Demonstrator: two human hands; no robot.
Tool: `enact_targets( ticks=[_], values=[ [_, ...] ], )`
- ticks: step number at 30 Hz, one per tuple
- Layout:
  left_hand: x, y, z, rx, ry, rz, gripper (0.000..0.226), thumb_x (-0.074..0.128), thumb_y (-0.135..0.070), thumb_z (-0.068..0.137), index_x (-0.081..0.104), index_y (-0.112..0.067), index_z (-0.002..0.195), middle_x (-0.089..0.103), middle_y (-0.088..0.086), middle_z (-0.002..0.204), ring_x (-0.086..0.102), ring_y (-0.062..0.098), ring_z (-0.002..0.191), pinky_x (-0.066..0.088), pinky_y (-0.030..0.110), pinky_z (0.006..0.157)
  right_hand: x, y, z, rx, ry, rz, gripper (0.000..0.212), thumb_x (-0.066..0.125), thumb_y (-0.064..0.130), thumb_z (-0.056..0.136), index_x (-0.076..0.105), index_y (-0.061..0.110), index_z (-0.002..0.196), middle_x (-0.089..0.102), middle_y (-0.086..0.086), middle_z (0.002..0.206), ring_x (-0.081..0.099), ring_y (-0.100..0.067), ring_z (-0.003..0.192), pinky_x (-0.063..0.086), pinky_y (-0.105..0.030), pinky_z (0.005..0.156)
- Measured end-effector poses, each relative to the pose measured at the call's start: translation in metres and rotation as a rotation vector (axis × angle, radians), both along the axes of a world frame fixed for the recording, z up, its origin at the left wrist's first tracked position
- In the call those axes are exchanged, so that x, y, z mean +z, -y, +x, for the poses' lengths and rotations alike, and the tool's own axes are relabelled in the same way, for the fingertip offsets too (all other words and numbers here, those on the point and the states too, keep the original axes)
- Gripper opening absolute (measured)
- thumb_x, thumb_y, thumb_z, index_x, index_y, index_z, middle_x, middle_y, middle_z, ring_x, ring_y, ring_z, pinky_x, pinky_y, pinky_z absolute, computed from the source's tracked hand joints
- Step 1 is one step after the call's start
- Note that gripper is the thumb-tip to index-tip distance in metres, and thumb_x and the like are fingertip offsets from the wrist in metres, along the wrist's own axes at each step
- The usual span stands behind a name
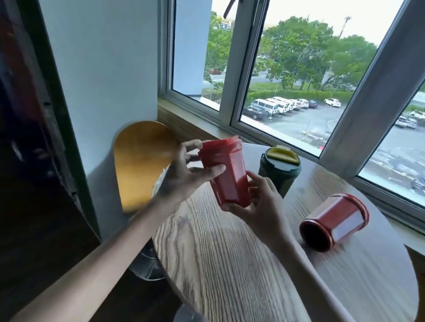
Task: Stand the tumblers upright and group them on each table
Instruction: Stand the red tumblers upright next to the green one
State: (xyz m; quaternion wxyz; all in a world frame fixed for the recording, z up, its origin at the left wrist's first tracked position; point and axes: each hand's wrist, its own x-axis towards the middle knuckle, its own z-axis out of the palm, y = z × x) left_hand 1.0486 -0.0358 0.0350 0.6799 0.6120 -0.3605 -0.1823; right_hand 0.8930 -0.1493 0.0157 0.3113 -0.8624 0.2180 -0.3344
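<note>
You are partway through righting the held red tumbler (233, 179), which hangs just above the far left of the surface (246, 270); your left hand (183, 176) has its fingers and thumb clasped round the upper wall, and your right hand (262, 206) grips the base; its long axis leans, lid up-left, base towards you; next, tip it plumb and set it beside the upright green tumbler (278, 173); the fallen red tumbler (334, 222) waits on its side.
</note>
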Motion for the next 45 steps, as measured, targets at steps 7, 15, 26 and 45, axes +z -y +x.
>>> enact_targets(
  ticks=[7, 15, 26, 45],
  values=[
    [0.043, 0.002, 0.012, -0.16, 0.133, -0.121, 0.088, 0.088, -0.035, 0.045, 0.045, -0.037, 0.122, 0.058, -0.002, 0.12, 0.065, 0.018, 0.105, 0.057, 0.029, 0.079, 0.022, 0.003, 0.003, 0.061, 0.236, 0.085, 0.075, 0.086, 0.024, 0.062, 0.048, 0.032, 0.125, 0.049, 0.019, 0.108, 0.059, -0.001, 0.097, 0.049, -0.012, 0.084],
    [0.0, -0.002, 0.01, -0.193, 0.093, -0.031, 0.088, 0.093, -0.038, 0.042, 0.05, -0.043, 0.119, 0.056, 0.004, 0.123, 0.064, 0.021, 0.099, 0.054, 0.029, 0.078, -0.02, 0.007, 0.0, 0.139, 0.165, 0.311, 0.072, 0.088, 0.022, 0.055, 0.055, 0.02, 0.12, 0.052, 0.004, 0.112, 0.063, -0.016, 0.102, 0.053, -0.029, 0.09],
    [-0.035, 0.0, 0.004, -0.173, 0.073, 0.007, 0.095, 0.092, -0.038, 0.045, 0.049, -0.019, 0.127, 0.059, -0.001, 0.123, 0.065, 0.018, 0.104, 0.053, 0.024, 0.081, -0.043, 0.008, -0.003, 0.128, 0.04, 0.404, 0.072, 0.088, 0.014, 0.06, 0.05, 0.016, 0.121, 0.058, -0.006, 0.121, 0.06, -0.009, 0.108, 0.05, -0.018, 0.09],
    [-0.033, -0.026, -0.081, -0.124, 0.344, -0.009, 0.029, 0.065, -0.04, 0.078, 0.061, -0.025, 0.102, 0.067, -0.011, 0.093, 0.066, 0.009, 0.088, 0.054, 0.018, 0.073, 0.001, 0.021, -0.09, -0.111, 0.025, 0.113, 0.039, 0.072, 0.015, 0.081, 0.056, 0.018, 0.116, 0.064, 0.003, 0.1, 0.064, -0.007, 0.091, 0.055, -0.02, 0.077]
  ],
)
